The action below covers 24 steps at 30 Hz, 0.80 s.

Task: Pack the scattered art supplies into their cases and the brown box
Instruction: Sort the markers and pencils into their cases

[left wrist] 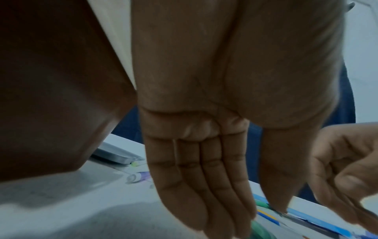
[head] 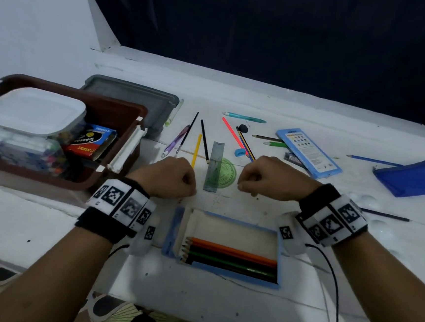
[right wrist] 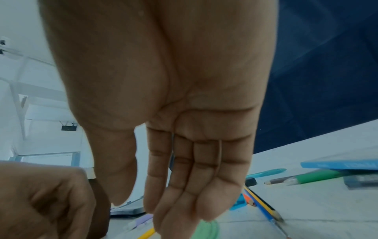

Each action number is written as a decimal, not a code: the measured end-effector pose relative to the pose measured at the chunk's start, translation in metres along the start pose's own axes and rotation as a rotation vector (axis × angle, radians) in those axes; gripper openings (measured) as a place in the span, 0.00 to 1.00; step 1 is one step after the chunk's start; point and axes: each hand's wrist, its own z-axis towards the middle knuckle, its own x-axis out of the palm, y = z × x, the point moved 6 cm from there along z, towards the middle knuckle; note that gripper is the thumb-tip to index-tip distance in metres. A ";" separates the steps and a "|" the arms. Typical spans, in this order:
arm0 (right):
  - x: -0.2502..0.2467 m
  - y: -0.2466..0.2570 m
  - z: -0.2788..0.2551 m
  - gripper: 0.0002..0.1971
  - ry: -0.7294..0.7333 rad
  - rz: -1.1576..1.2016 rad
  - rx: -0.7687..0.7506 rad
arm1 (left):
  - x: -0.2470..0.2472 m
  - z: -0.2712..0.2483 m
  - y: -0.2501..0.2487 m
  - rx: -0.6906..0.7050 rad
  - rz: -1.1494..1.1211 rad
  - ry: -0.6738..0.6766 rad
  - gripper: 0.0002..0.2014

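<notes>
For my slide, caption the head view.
Both hands, left and right, hover empty over scattered pencils beyond the open pencil case.

Both forearms reach forward, wrists bent down, each in a marker-patched wristband. Left hand (head: 170, 176) palm down, fingers (left wrist: 196, 186) straight and pressed together, thumb alongside, holding nothing. Right hand (head: 269, 178) the same: fingers (right wrist: 196, 182) straight, thumb apart, empty.
</notes>
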 end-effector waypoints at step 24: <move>-0.027 -0.062 0.146 0.07 -0.266 -0.109 0.380 | -0.009 0.069 0.041 -0.400 0.008 -0.172 0.20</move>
